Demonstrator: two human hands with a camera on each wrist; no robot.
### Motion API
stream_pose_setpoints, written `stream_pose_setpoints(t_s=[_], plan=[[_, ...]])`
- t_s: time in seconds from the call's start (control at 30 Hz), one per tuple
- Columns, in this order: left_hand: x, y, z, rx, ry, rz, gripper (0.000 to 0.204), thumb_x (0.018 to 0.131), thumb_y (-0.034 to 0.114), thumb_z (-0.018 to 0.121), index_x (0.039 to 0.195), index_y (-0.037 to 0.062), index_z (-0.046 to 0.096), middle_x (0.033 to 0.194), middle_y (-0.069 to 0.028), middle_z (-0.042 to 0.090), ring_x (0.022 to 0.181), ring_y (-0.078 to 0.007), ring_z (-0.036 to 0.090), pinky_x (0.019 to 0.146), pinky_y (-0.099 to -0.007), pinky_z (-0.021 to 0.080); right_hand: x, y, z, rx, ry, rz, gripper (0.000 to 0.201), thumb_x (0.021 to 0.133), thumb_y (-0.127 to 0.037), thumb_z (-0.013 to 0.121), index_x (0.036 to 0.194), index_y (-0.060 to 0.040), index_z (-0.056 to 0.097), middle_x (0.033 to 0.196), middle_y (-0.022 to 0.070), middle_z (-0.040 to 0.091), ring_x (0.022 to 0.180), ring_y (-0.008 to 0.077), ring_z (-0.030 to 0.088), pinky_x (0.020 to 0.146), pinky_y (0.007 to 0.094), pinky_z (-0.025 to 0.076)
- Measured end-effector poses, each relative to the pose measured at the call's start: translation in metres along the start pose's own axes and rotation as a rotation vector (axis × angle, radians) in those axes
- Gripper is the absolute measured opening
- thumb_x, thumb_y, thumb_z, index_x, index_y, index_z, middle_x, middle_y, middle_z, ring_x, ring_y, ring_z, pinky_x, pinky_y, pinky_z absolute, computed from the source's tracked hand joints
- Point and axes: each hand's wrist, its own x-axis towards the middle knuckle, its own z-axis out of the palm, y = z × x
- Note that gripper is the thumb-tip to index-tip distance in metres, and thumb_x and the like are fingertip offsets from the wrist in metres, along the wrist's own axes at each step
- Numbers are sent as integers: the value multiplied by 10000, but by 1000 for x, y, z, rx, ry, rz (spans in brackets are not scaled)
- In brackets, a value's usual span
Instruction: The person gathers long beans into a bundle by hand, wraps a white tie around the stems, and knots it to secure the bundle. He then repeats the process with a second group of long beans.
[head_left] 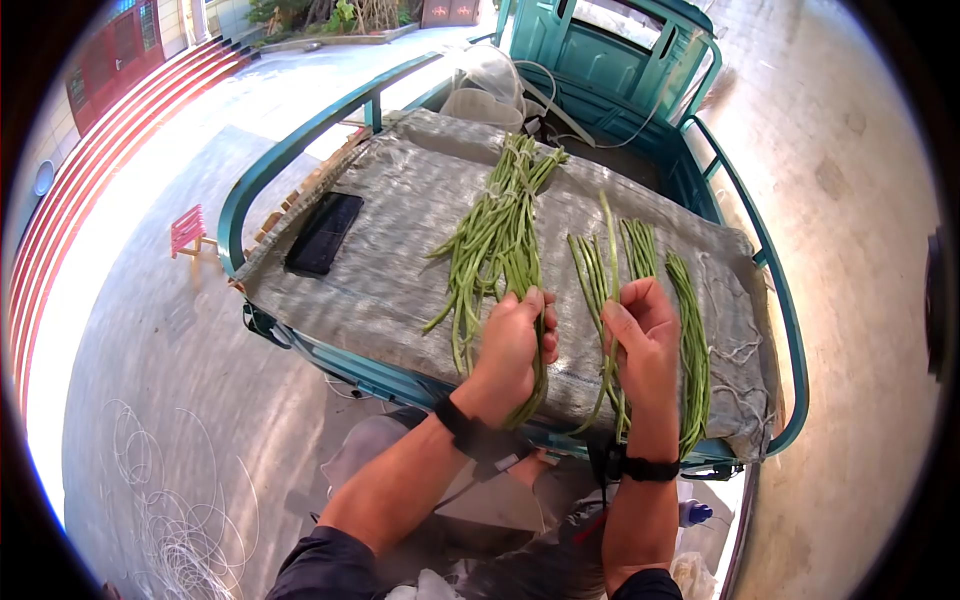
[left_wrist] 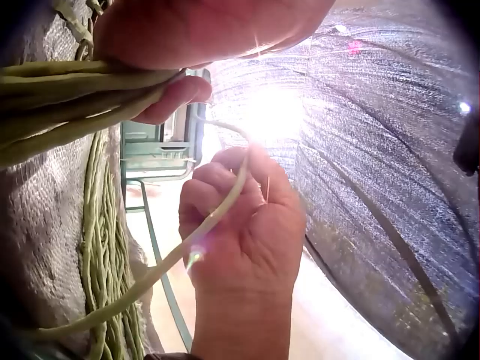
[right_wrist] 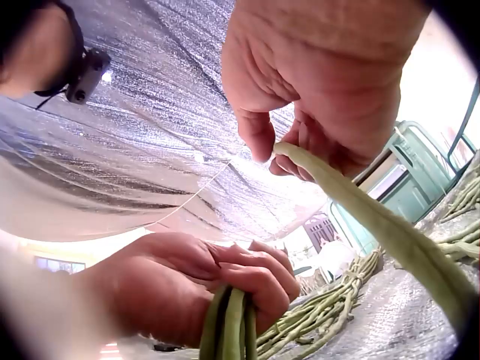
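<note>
My left hand (head_left: 508,348) grips a small bunch of green long beans (right_wrist: 234,322), its fingers curled round them near the front of the cart. Thumb and fingers of my right hand (head_left: 648,335) pinch a single long bean (left_wrist: 172,259), which curves away from the fingertips in the left wrist view. Past the left hand lies a big bundle of long beans (head_left: 500,220), bound near its far end. Smaller groups of beans lie around the right hand: one short group (head_left: 638,248) behind it and a longer row (head_left: 692,350) to its right.
A grey woven sheet (head_left: 400,200) covers the cart bed, with a black phone (head_left: 324,233) at its left. Green rails (head_left: 775,270) run along both sides. White strings (head_left: 738,352) lie at the right edge. A white bucket (head_left: 483,106) stands behind; a red stool (head_left: 188,232) is on the ground.
</note>
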Motion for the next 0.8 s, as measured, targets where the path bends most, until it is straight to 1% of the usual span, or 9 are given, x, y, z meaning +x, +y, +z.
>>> stream_pose_setpoints(t_s=[0.1, 0.23, 0.27, 0.37, 0.4, 0.5, 0.6, 0.7, 0.8], plan=[[-1, 1, 3, -21, 10, 1, 252, 1129, 305, 509, 1174, 63, 562, 870, -5, 559, 677, -126, 504, 593, -307, 435, -8, -7, 3, -67, -138, -92, 194, 938, -31, 755, 964, -62, 565, 792, -59, 538, 674, 23, 480, 594, 202, 368], [-3, 4, 9, -46, 71, 31, 311, 1142, 360, 469, 1159, 64, 563, 832, 5, 531, 658, -122, 478, 576, -300, 400, -19, -16, 8, -226, -314, 50, 193, 929, -20, 749, 933, -55, 559, 809, -64, 532, 703, 24, 487, 603, 209, 385], [0, 3, 7, -58, 68, 53, 327, 1145, 372, 454, 1155, 64, 563, 817, 8, 523, 652, -121, 470, 572, -300, 392, -20, -15, 8, -236, -367, 71, 196, 920, -42, 749, 924, -46, 553, 797, -47, 540, 701, 38, 490, 603, 230, 406], [6, -2, 1, -99, 68, 110, 364, 1153, 398, 417, 1142, 65, 564, 776, 16, 498, 635, -119, 445, 564, -299, 373, -22, -8, 4, -402, -479, 110, 215, 910, -76, 760, 926, -37, 549, 784, -28, 536, 688, 53, 487, 599, 253, 418], [6, -2, 3, -117, 76, 125, 369, 1153, 400, 410, 1138, 65, 564, 763, 18, 490, 631, -118, 438, 562, -299, 370, -23, -11, 6, -460, -493, 97, 230, 896, -97, 771, 946, -25, 558, 776, 14, 564, 679, 84, 517, 598, 288, 448], [2, 2, 4, -166, 92, 132, 376, 1153, 404, 404, 1131, 63, 562, 751, 21, 480, 629, -115, 430, 561, -298, 366, -27, -17, 8, -535, -514, 79, 222, 888, -109, 774, 955, -13, 586, 782, 52, 613, 682, 120, 563, 609, 312, 480], [1, 4, 5, -156, 104, 140, 386, 1151, 413, 405, 1130, 62, 562, 748, 22, 480, 634, -114, 435, 561, -296, 368, -27, -16, 10, -605, -525, 121, 233, 874, -137, 777, 957, -2, 607, 785, 86, 653, 693, 160, 604, 625, 339, 507], [0, 5, 6, -114, 107, 157, 386, 1148, 416, 413, 1134, 61, 564, 759, 21, 492, 641, -114, 447, 562, -295, 378, -29, -17, 14, -622, -525, 149, 203, 896, -87, 782, 932, -11, 597, 769, -4, 589, 694, 71, 519, 594, 280, 441], [0, 3, 4, -81, 95, 185, 375, 1146, 409, 427, 1138, 60, 565, 782, 16, 512, 650, -115, 460, 562, -294, 393, -30, -13, 12, -657, -575, 91, 209, 887, -101, 781, 943, -1, 606, 777, 32, 620, 711, 110, 560, 627, 311, 476]])
